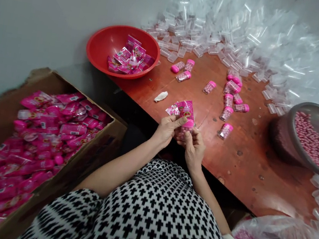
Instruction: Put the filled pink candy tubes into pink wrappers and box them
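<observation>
My left hand [166, 132] pinches a printed pink wrapper [188, 107] between thumb and fingers, just past the table's near edge. My right hand [195, 150] is closed on a small clear jar [188, 124] with a pink cap and pink candies. The jar lies against the wrapper; whether it is partly inside, I cannot tell. My fingers hide much of both. Several similar filled jars [209, 87] lie scattered on the table beyond my hands. A crumpled white scrap [161, 96] lies to the left of them.
A red bowl [94, 49] of pink wrappers stands at the table's left end. Empty clear jars [204, 37] are heaped along the back. At right is a grey tub [282, 136] of pink candies [311, 141]. A cardboard box [106, 143] at left holds wrapped jars [43, 136].
</observation>
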Demonstrator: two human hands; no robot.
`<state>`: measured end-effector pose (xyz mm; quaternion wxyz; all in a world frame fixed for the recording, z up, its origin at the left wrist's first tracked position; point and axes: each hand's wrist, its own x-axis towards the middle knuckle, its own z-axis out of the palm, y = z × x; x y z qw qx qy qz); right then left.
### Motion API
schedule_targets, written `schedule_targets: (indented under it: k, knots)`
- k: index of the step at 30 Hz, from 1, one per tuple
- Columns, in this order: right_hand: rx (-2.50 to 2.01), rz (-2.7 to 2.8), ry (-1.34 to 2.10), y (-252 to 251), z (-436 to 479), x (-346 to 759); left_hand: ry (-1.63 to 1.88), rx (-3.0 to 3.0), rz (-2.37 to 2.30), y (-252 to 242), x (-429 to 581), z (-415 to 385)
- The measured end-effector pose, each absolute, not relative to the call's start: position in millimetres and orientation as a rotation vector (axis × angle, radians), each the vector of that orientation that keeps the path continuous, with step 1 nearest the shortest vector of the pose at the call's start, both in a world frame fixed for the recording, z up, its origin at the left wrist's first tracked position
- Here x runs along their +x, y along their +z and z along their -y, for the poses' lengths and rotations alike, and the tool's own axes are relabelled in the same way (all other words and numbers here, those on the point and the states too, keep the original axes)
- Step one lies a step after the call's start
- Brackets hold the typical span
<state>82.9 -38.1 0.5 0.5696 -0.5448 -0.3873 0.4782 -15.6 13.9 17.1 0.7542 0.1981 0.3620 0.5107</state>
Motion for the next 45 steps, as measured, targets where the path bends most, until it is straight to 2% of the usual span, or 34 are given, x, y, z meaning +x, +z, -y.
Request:
schedule_targets:
  k: [5, 11, 18, 24, 30, 38, 45]
  knots:
    - [-1.274, 0.931, 1.119, -3.4, 36.4, 87.0, 1.028, 0.521, -0.857, 14.5, -16.7, -15.9]
    - [-1.160, 0.741, 1.325, -6.0, 32.6, 90.6, 1.007, 0.663, -0.938, 14.3, -18.6, -19.4]
    - [-1.227, 0.863, 1.116, -4.5, 32.6, 93.4, 1.020, 0.565, -0.886, 14.6, -12.0, -19.1]
    - [-1.099, 0.642, 1.374, -8.7, 31.2, 92.5, 0.934, 0.598, -0.921, 15.2, -15.4, -17.1]
    - [-1.151, 0.712, 1.206, -7.7, 34.4, 93.3, 0.992, 0.740, -1.038, 10.4, -13.4, -11.8]
    - [-1.043, 0.515, 1.418, -18.5, 30.7, 97.9, 0.989, 0.641, -0.966, 5.7, -6.6, 5.6]
    - [-0.979, 0.645, 1.472, -12.5, 39.5, 97.2, 1.053, 0.451, -0.954, 8.3, -20.0, 4.1]
